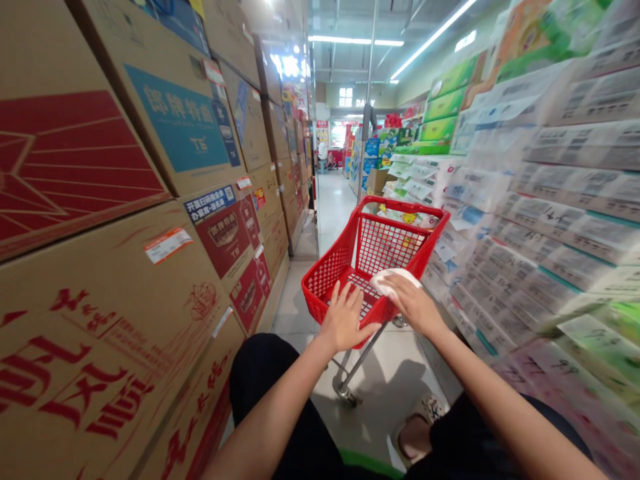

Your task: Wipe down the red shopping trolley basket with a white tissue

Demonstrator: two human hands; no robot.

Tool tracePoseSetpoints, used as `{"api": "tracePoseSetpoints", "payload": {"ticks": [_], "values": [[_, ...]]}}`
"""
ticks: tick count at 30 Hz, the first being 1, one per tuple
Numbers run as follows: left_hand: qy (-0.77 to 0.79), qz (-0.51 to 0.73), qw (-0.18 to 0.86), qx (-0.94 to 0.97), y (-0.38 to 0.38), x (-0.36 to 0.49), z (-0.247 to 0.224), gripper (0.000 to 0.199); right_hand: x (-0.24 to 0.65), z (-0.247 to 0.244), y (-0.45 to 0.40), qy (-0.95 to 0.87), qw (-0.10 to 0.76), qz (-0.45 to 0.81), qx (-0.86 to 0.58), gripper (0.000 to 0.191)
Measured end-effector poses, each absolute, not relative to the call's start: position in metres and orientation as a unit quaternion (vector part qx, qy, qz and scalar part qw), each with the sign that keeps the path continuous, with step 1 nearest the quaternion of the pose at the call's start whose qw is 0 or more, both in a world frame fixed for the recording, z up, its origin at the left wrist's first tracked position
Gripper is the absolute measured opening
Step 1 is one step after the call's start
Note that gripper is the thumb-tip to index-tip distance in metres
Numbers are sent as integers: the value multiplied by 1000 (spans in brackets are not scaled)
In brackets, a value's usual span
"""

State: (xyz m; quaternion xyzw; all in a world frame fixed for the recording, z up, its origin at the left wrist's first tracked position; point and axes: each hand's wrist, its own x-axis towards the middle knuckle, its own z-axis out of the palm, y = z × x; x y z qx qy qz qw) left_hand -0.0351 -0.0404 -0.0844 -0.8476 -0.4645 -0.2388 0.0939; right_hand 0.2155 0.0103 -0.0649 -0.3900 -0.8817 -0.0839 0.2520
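A red plastic shopping cart (333, 308) on a metal frame with casters stands just in front of me, its basket bare inside where I can see it. My left hand (347, 319) rests with fingers spread at the basket's near rim, holding nothing. In my right hand (409, 303) is a white cloth (395, 275), pressed against the right side of the rim. The fingers lie over the cloth, and part of it shows beyond them.
Stacked cardboard cartons (200, 320) wall the left side. On the right rise piles of plastic-wrapped paper packs (565, 220). A tiled aisle (336, 200) runs ahead between them, with a seated person (323, 152) far off. My knees flank the cart.
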Motion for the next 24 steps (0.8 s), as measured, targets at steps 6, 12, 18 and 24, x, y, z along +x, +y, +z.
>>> {"api": "tracePoseSetpoints", "payload": {"ticks": [6, 12, 18, 24], "values": [[-503, -255, 139, -814, -38, -41, -82, 91, 212, -60, 12, -853, 288, -75, -430, 48], [-479, -245, 165, -827, -41, -52, -78, 89, 151, -48, -40, -891, 248, -19, -380, 39], [-443, -234, 184, -846, -51, -60, -76, 94, 143, -46, -23, -927, 204, -54, -311, 32], [-443, -237, 182, -845, -48, -66, -76, 87, 203, -49, 31, -907, 190, -101, -362, 39]]}}
